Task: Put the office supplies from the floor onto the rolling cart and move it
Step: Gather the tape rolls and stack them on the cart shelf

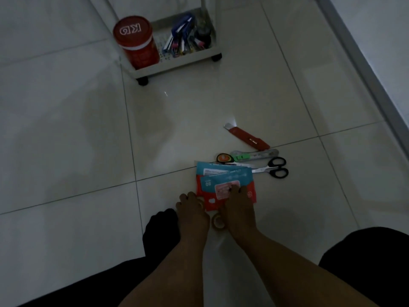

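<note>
A red and blue flat packet point(223, 182) lies on the floor tiles, on top of a second blue packet point(212, 168). My right hand point(238, 209) rests on the top packet's near edge with fingers curled over it. My left hand point(191, 210) touches its left corner. A small tape roll point(218, 221) sits between my hands. Beyond lie black-handled scissors point(275, 168), a green cutter point(252, 154), a red cutter point(247, 137) and a small round orange item point(223, 157). The white rolling cart point(177, 63) stands farther off, with a red tub point(138, 44) and pens point(181, 38) on its bottom shelf.
Glossy white floor tiles spread all around. A grey baseboard and wall point(363, 63) run along the right. My dark-clothed knees are at the bottom left point(159, 235) and bottom right point(371, 262).
</note>
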### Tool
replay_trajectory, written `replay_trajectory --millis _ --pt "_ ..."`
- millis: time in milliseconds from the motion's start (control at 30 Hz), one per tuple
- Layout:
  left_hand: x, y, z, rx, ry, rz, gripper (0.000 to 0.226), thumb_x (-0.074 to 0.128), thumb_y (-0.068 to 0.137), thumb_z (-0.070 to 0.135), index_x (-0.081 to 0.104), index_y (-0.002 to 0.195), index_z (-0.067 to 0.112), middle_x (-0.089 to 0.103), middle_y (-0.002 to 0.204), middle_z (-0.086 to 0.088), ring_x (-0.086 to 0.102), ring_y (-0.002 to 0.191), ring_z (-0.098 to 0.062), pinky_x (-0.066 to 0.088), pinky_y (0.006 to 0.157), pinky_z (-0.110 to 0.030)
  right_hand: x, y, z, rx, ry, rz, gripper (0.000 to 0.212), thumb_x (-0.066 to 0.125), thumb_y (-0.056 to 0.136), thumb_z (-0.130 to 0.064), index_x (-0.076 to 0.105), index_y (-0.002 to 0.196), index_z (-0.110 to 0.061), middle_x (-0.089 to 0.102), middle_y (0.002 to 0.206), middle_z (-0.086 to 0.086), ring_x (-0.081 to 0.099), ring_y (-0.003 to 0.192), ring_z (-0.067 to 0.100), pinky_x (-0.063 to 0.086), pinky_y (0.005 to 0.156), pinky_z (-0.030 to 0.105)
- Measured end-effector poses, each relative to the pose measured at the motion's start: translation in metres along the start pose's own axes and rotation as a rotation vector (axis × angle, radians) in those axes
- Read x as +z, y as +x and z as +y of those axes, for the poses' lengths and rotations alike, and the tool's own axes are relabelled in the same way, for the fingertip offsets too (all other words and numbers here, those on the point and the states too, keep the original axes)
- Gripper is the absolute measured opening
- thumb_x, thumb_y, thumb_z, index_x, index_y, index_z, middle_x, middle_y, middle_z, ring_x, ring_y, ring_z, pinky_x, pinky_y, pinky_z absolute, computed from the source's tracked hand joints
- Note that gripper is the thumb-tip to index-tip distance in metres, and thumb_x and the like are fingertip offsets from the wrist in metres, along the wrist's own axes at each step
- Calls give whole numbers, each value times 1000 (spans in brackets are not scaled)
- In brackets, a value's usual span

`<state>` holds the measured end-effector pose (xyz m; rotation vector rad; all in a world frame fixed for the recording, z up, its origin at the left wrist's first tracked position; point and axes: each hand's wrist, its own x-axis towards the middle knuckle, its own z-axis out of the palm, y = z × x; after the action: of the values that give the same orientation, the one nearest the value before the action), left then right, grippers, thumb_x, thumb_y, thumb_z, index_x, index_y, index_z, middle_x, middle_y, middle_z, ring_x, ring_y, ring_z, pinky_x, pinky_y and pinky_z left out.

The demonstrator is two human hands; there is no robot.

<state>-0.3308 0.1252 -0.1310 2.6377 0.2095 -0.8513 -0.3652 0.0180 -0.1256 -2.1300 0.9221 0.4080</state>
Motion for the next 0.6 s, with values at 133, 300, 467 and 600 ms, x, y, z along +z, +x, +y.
replay_trajectory --millis 133,300,467,600 --pt "-1 0 -5 13 -21 -8 37 57 81 1 51 117 7 47 124 -13 45 112 -29 41 88 -36 6 -14 0 -7 -187 -10 60 56 90 -24 30 143 -16 47 137 9 53 116 26 51 89 36" --pt "-5 -2 -3 23 -42 20 33 54 81 1 53 113 6 49 120 -14 47 109 -30 44 88 -40 11 -44 0 -140 -368 -109 44 41 95 -20 34 138 -19 43 137 8 50 112 27 50 79 39" --pt "-8 0 3 53 -54 48 28 58 86 20 54 111 9 51 117 -12 49 106 -28 46 86 -41 13 -46 2 -222 -378 -168 47 36 96 -13 32 142 -21 37 143 7 47 115 28 50 82 38" --pt "-8 -4 2 81 -61 24 29 59 84 21 55 109 7 51 115 -12 50 104 -29 45 85 -41 10 -45 1 -282 -378 -191 57 36 97 -14 21 151 -23 35 146 8 45 120 29 49 86 36"
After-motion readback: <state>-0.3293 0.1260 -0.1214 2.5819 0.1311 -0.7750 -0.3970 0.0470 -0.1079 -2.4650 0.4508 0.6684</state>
